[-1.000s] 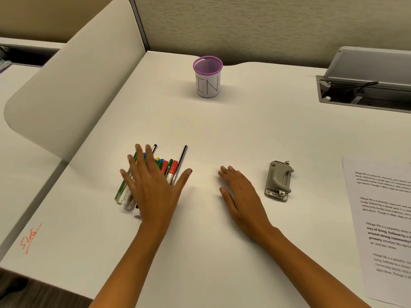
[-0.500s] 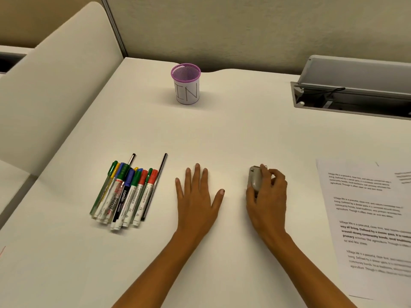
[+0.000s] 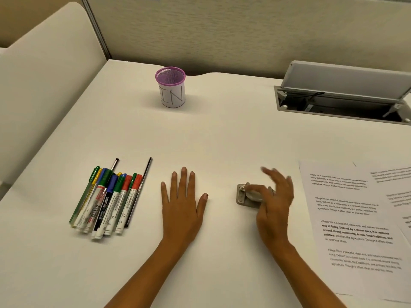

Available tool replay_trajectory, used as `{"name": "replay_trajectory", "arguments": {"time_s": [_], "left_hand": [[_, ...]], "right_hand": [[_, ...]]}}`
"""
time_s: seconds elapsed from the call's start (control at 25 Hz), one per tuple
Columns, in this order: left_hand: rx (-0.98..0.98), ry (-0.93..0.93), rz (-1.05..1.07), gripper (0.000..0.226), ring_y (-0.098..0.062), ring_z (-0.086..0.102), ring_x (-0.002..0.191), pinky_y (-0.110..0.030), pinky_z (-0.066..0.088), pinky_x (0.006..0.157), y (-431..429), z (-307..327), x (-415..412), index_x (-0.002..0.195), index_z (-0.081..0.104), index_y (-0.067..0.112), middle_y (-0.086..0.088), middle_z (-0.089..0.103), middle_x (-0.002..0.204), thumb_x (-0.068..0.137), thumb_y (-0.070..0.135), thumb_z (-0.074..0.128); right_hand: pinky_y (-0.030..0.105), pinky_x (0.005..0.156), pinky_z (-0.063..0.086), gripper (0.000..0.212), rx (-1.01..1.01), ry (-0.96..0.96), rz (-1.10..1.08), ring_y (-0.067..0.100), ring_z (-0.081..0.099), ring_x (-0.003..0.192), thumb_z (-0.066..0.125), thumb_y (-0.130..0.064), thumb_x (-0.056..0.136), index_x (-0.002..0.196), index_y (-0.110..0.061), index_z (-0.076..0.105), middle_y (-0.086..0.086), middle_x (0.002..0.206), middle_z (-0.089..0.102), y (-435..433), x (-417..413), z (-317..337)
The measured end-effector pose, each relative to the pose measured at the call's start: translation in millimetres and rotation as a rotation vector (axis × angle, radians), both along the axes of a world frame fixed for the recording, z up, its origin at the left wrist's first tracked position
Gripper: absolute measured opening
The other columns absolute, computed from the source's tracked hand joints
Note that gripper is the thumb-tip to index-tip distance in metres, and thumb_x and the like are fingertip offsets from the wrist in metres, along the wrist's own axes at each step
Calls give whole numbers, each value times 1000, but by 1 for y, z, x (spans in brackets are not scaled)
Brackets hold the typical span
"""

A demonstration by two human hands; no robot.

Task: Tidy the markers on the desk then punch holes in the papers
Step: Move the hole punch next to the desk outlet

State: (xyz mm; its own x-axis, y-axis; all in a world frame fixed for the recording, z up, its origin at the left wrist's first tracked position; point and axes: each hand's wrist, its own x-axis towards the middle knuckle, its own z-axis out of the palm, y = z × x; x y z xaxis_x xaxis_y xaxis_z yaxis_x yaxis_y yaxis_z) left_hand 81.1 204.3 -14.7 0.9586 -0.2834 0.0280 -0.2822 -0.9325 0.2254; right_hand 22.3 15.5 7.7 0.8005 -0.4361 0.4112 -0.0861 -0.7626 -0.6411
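Hole punch (image 3: 244, 197) half hidden under blurred right hand (image 3: 274, 196)

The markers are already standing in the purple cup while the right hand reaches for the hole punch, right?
Not quite. The head view shows the markers lying bundled on the desk, well short of the purple cup. The right hand is indeed at the hole punch.
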Motion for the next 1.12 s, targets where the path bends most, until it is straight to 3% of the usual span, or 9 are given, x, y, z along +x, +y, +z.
{"name": "replay_trajectory", "arguments": {"time_s": [0.12,0.2,0.32,0.48,0.8,0.92,1.12], "left_hand": [[-2,-2,2,69,-24,-5,148,-48,1,119,-1,0,0,152,8,20,-2,0,161,93,54,4],[1,-2,4,69,-24,-4,148,-48,1,120,-1,0,0,152,9,19,-2,1,161,92,54,4],[-2,-4,3,69,-23,-4,148,-48,2,119,0,0,0,152,9,20,-2,1,161,92,54,4],[-68,-5,13,73,-23,-2,148,-48,0,120,-4,4,0,151,15,18,-3,5,161,90,58,9],[-322,17,-139,67,-13,-5,148,-38,-6,120,-61,10,23,152,13,16,0,0,161,96,50,24],[-244,38,-170,64,-16,-3,148,-43,-5,120,-103,8,39,152,11,14,-3,0,161,98,46,26],[11,59,-198,74,-29,-14,146,-56,-10,115,-155,2,49,152,0,17,-6,-11,160,93,61,14]], "right_hand": [[45,111,29,46,285,-57,-338,25,28,131,48,1,83,127,-13,47,9,141,30,27,-2,-3],[50,106,36,71,308,45,-442,29,33,126,71,-23,79,135,-2,33,18,139,30,38,7,-3],[43,105,34,100,206,217,-449,33,36,122,79,-37,67,140,1,23,20,138,32,42,16,-5],[38,102,33,92,107,216,-439,32,37,119,77,-36,67,137,0,29,17,131,39,39,14,-12],[40,103,34,90,195,88,-382,25,31,113,80,-21,65,138,-1,32,17,131,34,3,13,-5],[37,100,37,90,189,15,-396,23,29,116,81,-22,64,138,-4,32,16,132,32,-37,19,7],[31,97,40,94,150,-21,-380,25,31,123,84,-28,65,139,-8,29,14,138,33,-108,55,28]]}}
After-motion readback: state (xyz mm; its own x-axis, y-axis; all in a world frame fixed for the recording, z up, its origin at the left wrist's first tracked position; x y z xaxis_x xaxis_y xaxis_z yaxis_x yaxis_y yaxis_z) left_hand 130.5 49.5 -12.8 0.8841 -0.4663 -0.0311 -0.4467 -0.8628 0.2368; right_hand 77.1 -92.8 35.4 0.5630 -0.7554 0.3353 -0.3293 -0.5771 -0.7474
